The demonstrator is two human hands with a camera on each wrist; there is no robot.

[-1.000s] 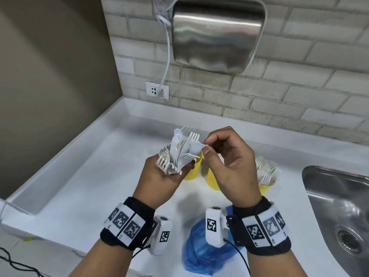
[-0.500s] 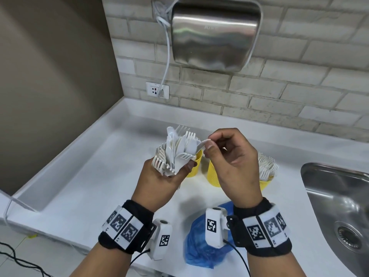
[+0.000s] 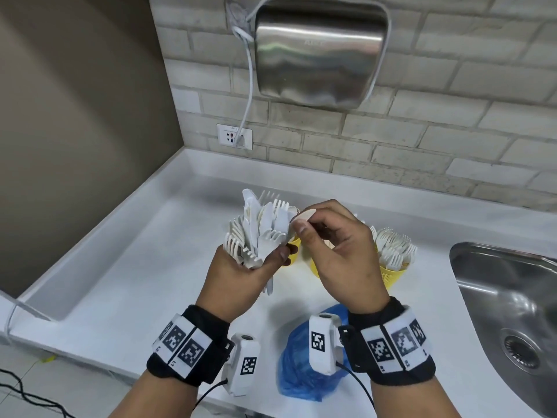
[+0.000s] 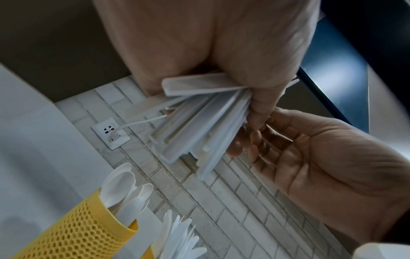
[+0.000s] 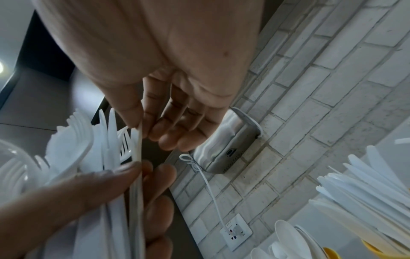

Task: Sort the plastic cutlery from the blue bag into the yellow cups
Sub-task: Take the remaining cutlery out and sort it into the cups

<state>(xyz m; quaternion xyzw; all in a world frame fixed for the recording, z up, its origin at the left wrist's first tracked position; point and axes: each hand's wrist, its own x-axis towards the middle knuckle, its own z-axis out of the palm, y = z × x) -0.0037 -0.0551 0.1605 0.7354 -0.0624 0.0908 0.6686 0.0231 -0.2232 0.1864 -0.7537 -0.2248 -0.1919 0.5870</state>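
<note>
My left hand (image 3: pixel 241 274) grips a bundle of white plastic cutlery (image 3: pixel 262 230), forks, knives and spoons fanned upward; the handles (image 4: pixel 199 122) show below the fist in the left wrist view. My right hand (image 3: pixel 337 251) pinches the bowl of one spoon (image 3: pixel 304 215) at the bundle's right edge, thumb and forefinger on it (image 5: pixel 138 145). Three yellow mesh cups stand behind the hands: the left cup (image 3: pixel 294 243) and middle cup (image 3: pixel 315 267) are mostly hidden, and the right cup (image 3: pixel 391 276) holds forks. The crumpled blue bag (image 3: pixel 301 369) lies at the counter's front.
A steel sink (image 3: pixel 512 312) is sunk into the white counter (image 3: pixel 135 282) at the right. A hand dryer (image 3: pixel 319 49) hangs on the brick wall, its cord plugged into a socket (image 3: pixel 234 137). A brown wall closes off the left side.
My right hand's pinch has drawn one spoon a little up and to the right, away from the bundle. The left hand keeps its hold on the bundle.
</note>
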